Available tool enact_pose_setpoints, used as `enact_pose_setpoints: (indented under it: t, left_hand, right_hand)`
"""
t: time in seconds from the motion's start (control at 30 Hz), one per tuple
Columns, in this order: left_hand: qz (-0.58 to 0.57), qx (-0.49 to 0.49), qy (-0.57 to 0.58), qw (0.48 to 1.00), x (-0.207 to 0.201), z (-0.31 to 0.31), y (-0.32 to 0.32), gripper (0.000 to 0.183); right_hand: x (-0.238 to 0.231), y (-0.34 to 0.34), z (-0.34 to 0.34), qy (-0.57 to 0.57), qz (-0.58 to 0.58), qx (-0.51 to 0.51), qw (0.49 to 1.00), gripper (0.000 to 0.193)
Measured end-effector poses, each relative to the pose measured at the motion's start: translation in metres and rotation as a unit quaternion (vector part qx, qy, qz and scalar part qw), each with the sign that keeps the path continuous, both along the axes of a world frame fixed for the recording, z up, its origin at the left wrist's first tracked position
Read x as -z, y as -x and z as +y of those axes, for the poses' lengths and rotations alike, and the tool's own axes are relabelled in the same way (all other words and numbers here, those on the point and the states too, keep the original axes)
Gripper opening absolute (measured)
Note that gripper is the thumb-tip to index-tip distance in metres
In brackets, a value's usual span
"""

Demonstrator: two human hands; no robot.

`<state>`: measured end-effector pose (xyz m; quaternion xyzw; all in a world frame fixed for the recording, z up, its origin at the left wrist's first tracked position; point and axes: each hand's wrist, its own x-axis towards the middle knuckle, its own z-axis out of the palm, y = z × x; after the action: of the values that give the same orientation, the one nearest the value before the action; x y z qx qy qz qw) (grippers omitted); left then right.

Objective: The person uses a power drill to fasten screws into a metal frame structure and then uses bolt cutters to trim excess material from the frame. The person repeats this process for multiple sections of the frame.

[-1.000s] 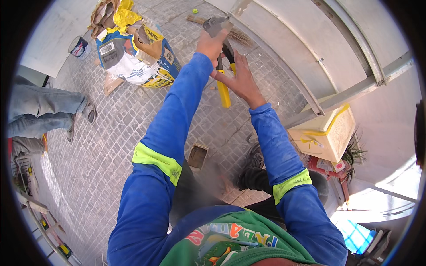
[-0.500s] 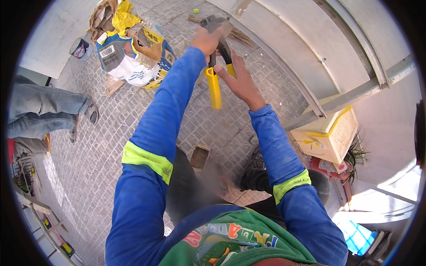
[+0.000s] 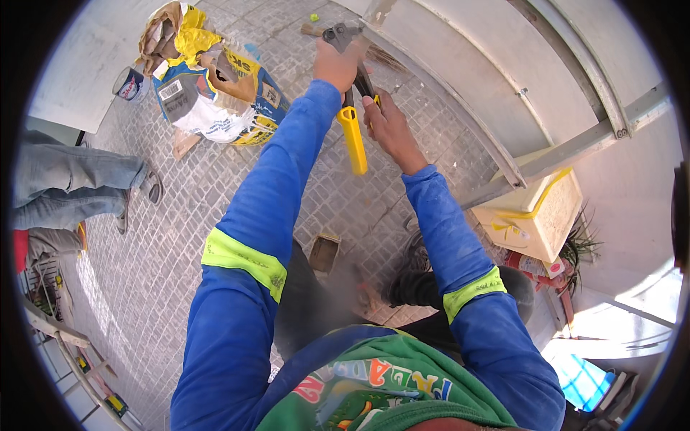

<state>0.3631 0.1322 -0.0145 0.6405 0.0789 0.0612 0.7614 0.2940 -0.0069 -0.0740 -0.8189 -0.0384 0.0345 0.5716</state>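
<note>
A two-handled lever tool with a grey head and yellow grips, which looks like a hand riveter (image 3: 352,140), is held out in front of me. My left hand (image 3: 338,66) is wrapped round it just below the head. My right hand (image 3: 392,133) is closed round its right handle, covering most of that grip. The left handle hangs free, angled down. At the top, the tool's head reaches the edge of a pale panel with a metal frame (image 3: 460,104); whether they touch, I cannot tell.
To the left stands a torn paper sack (image 3: 208,108), beside a paint can (image 3: 128,84). A broom (image 3: 388,57) lies beyond my hands. On the right is a pale foam box (image 3: 535,215). A small box (image 3: 324,253) sits between my legs. Another person's legs (image 3: 79,176) are at far left.
My right hand has closed from a looser, more spread hold on the right handle. The handles have swung slightly to the right, and the left hand has shifted a little.
</note>
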Motion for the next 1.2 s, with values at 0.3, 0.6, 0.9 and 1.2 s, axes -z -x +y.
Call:
enact_pose_setpoints:
  t: [0.3,0.6,0.9,1.2]
  left_hand:
    - [0.031,0.123,-0.105,0.986,-0.004,0.016,0.073,0.039]
    - [0.162,0.117,0.044,0.979,-0.014,0.031,0.068,0.024]
    - [0.138,0.126,0.116,0.975,0.012,0.003,0.029,0.043]
    - [0.121,0.043,0.057,0.99,0.019,-0.02,0.021,0.053]
  right_hand:
    - [0.008,-0.006,0.003,0.062,-0.048,0.062,0.995,0.038]
    - [0.009,-0.002,0.008,0.05,-0.09,0.053,0.993,0.038]
    - [-0.03,0.018,0.001,0.019,-0.05,0.046,0.997,0.087]
    - [-0.04,0.048,-0.007,0.288,-0.06,0.021,0.956,0.104]
